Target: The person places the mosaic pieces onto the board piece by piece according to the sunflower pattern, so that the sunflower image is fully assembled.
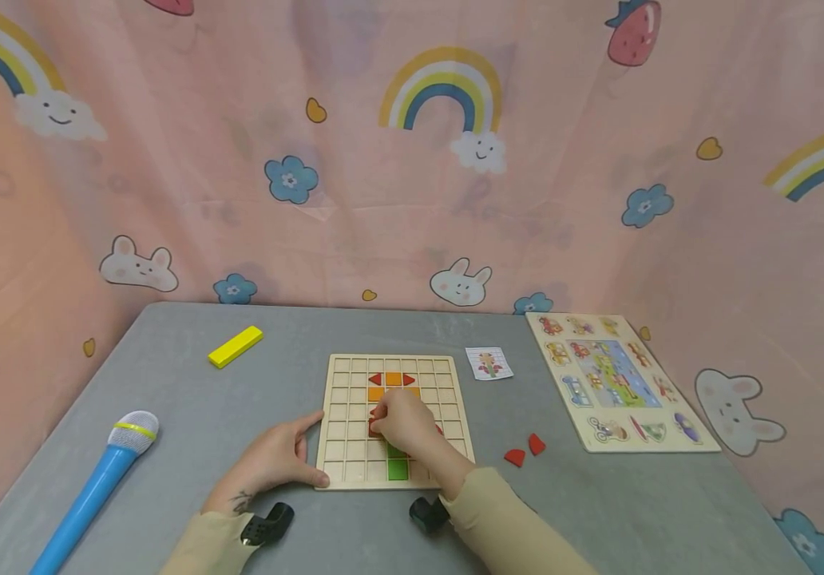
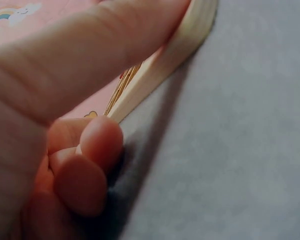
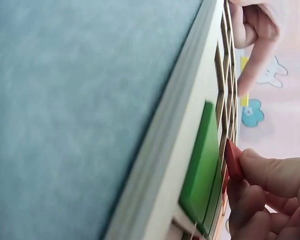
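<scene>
A wooden grid board lies on the grey table, with red, orange and green pieces set in its middle columns. My right hand is over the board, its thumb and fingertips pinching a small red tile. In the right wrist view this tile is tilted at the grid, beyond a flat green tile. My left hand touches the board's left side, with the thumb at the near left corner and the index finger farther up the edge. The right hand hides part of the pattern in the head view.
Two loose red pieces lie right of the board. A small picture card sits at its upper right, near a large picture puzzle board. To the left are a yellow bar and a blue toy microphone. A patterned pink cloth hangs behind.
</scene>
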Demonstrator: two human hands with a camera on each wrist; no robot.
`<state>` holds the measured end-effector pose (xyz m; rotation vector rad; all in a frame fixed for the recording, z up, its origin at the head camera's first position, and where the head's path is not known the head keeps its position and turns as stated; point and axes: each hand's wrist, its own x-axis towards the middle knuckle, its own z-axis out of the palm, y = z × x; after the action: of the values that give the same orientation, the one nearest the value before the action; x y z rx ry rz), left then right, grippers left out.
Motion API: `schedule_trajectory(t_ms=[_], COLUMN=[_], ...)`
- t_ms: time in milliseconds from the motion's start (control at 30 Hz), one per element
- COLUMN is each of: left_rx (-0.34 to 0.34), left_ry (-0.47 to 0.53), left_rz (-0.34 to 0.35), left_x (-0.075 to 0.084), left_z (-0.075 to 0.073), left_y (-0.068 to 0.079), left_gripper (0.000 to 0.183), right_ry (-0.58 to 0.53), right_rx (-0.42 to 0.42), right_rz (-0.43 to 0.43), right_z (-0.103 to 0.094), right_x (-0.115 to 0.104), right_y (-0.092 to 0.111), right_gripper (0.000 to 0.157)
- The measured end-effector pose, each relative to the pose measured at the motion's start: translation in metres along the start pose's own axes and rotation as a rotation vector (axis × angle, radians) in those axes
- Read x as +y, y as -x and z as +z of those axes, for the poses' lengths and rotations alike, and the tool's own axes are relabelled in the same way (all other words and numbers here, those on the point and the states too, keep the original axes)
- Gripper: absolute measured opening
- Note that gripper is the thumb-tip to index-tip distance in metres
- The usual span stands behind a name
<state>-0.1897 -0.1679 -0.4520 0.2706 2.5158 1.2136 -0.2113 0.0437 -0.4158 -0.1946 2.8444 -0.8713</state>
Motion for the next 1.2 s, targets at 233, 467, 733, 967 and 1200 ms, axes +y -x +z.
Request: schedule_trajectory(t_ms=[233,467,733,967,1200], left_rx=[0.006,0.002,0.004,0.003,0.004], left_ry=[0.001,0.006,-0.002,0.001,0.006], left_rz=[0.015,0.007,-0.014,-0.021,-0.028], left_x=[0.000,0.002,0.002,0.003,0.003], left_z=[0.000,0.000,0.000,0.000,-0.001], left_y=[0.000,0.001,0.000,0.000,0.001], left_gripper=[0.108,0.109,0.109,0.107,0.106], right_ry=[0.109,0.188,0.145,0.114,0.276], right_rx=[0.011,0.015,0.020,0.073,0.062], right_rz=[-0.006,-0.005,0.037,0.217,0.365], right_z=[0.003,0.007,-0.023,-0.079,-0.104], right_x=[-0.007,-0.009,-0.001,0.059,0.126], right_y=[0.002,0.000,0.006,0.024,0.055], right_gripper=[0.027,0.028,0.013,0.013,0.007])
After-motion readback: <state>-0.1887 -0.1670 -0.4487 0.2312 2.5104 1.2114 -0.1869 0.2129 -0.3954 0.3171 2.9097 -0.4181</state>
